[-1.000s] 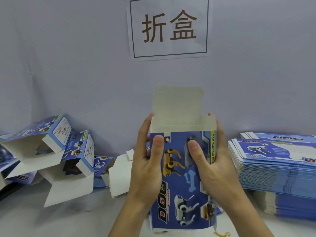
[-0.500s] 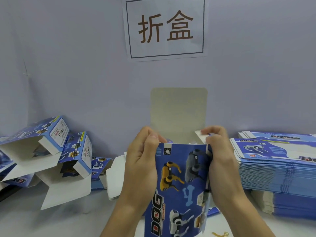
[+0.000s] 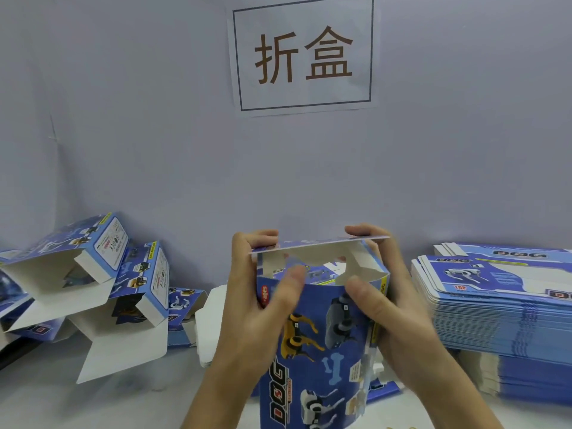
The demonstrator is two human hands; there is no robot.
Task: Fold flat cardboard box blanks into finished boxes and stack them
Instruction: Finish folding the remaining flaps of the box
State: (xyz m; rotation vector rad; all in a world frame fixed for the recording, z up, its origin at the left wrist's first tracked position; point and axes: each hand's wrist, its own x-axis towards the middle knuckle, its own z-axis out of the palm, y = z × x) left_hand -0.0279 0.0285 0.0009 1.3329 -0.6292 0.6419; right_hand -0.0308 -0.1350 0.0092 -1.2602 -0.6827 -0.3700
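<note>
The left hand point(image 3: 263, 301) grips the upper left side of the blue box point(image 3: 322, 345), its thumb lying across the printed front near the top edge and its fingers curled over the top lid flap point(image 3: 318, 244) from behind. The right hand point(image 3: 383, 305) grips the upper right side the same way: thumb pressed on the front panel beside the grey dog picture, fingers hooked over the right end of the lid flap. Between the two hands the box stands upright, close to the person and in the middle of the view, its front with the yellow and grey dogs facing the camera. The lid flap lies nearly level over the open top, with a gap under it through which the white inner side flaps show.

Left of the hands, a heap of folded boxes point(image 3: 102, 274) lies tumbled on the white worktop point(image 3: 130, 400), several with white flaps hanging open. To the right, just beside the right hand, a tall stack of flat blanks point(image 3: 501, 305) rests on the worktop. Behind, a paper sign point(image 3: 305, 54) with two brown characters hangs on the pale wall.
</note>
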